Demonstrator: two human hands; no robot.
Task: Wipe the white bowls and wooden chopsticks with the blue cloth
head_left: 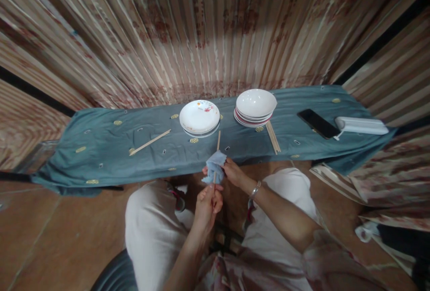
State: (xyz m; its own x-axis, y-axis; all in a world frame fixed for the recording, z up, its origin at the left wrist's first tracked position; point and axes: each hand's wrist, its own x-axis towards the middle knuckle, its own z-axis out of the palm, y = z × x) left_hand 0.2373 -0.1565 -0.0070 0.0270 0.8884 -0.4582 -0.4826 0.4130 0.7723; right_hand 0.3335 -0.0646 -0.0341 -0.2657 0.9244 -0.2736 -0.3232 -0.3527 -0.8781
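Note:
My left hand (208,200) is closed round the near end of a wooden chopstick (219,140), which points away from me over the table's front edge. Wrapped about the chopstick's middle is a light blue cloth (215,166). My right hand (232,171) grips this cloth from the right side, its fingers partly hidden behind it. Beyond my hands stand a stack of white plates (199,116) with a floral print and, to its right, a stack of white bowls (255,104). Chopsticks (150,142) lie at the left, and several more chopsticks (273,138) lie by the bowls.
A green patterned cloth (110,147) covers the long narrow table. A black phone (318,123) and a white case-like object (361,125) lie at its right end. Striped curtains (215,36) hang behind. My knees are close to the table's front edge.

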